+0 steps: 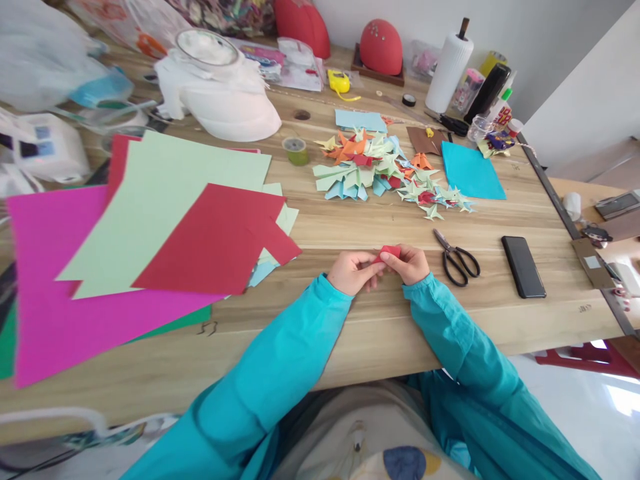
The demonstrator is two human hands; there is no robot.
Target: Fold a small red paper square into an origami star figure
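Observation:
Between my two hands is a small folded piece of red paper (389,251), held just above the wooden table (320,320). My left hand (350,272) pinches its left side with thumb and fingers. On the other side my right hand (411,264) grips it, thumb on top. Part of the paper is covered by the fingers. Black-handled scissors (456,259) lie just right of my right hand. Beyond both hands spreads a heap of folded paper shapes (370,167) in pale green, orange, red and blue.
Large sheets of red paper (210,240), pale green paper (165,207) and magenta paper (60,267) overlap at left. A black phone (523,267) lies at right. Farther back are a blue square (473,170), a tape roll (295,151), a yellow tape measure (339,81) and a white cap (220,93).

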